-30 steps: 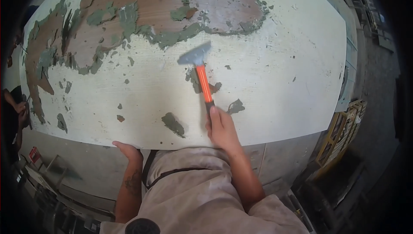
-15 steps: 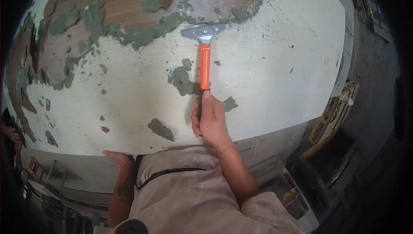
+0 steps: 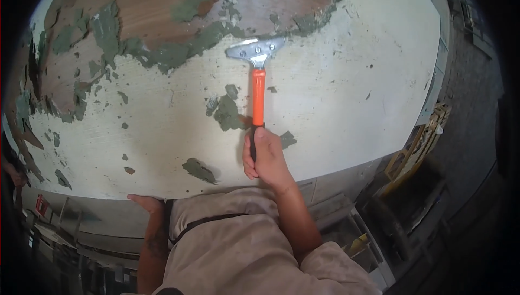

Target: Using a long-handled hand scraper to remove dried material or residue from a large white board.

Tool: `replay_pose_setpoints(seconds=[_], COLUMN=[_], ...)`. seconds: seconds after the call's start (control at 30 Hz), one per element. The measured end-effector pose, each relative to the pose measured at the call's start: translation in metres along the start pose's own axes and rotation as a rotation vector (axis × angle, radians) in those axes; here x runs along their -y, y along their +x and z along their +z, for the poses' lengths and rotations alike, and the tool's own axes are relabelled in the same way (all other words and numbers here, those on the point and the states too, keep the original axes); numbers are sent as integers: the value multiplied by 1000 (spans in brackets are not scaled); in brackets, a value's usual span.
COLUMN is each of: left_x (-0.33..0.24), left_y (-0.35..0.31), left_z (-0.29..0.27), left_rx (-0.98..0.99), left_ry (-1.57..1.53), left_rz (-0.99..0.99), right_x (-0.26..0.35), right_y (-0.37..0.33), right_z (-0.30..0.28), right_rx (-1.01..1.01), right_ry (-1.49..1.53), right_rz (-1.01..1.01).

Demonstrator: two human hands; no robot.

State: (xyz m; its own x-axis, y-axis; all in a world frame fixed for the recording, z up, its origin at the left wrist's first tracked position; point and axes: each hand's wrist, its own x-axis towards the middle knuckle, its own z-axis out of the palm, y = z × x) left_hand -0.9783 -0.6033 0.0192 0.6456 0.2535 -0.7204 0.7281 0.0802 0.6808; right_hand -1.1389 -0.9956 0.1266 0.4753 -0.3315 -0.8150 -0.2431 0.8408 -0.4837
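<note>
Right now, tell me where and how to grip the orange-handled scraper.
Probably the black grip of the orange-handled scraper, from the near side, where the right hand holds it: the long, straight handle runs toward the person, while the wide metal head is at the far end.

Room right of scraper [image 3: 258, 95], flakes [image 3: 227, 114] left

Shirt [image 3: 233, 254], one: pale beige, faintly mottled, loose-cut, creased. Right sleeve [image 3: 337, 263]: short, wide-mouthed, same cloth. Waist band [image 3: 219, 218], one: narrow, black, shallow curve. Side strip [image 3: 168, 212]: dark, left of waist. Left forearm [image 3: 150, 265]: bare, with dark tattoo [image 3: 156, 245], design blurred. Left hand [image 3: 147, 203], right hand [image 3: 270, 160]: bare. Rounded black item [image 3: 169, 292], lower edge of view: mostly cut off, kind unclear.
</note>
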Motion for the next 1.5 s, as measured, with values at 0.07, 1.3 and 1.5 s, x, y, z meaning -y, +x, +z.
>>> replay_pose_setpoints(seconds=[0.07,1.3,1.5], left_x=[4,-107,-34], left_y=[5,-190,-207], left_z=[4,170,294], left_rx=[-12,896,1217], left_ry=[69,881,777], left_rz=[51,-103,-294], right_x=[4,-33,-4], right_y=[2,-33,-33], right_z=[3,-7,8], right_rx=[-29,67,-14], right_ry=[-151,387,493], right_rz=[-4,19,-41])
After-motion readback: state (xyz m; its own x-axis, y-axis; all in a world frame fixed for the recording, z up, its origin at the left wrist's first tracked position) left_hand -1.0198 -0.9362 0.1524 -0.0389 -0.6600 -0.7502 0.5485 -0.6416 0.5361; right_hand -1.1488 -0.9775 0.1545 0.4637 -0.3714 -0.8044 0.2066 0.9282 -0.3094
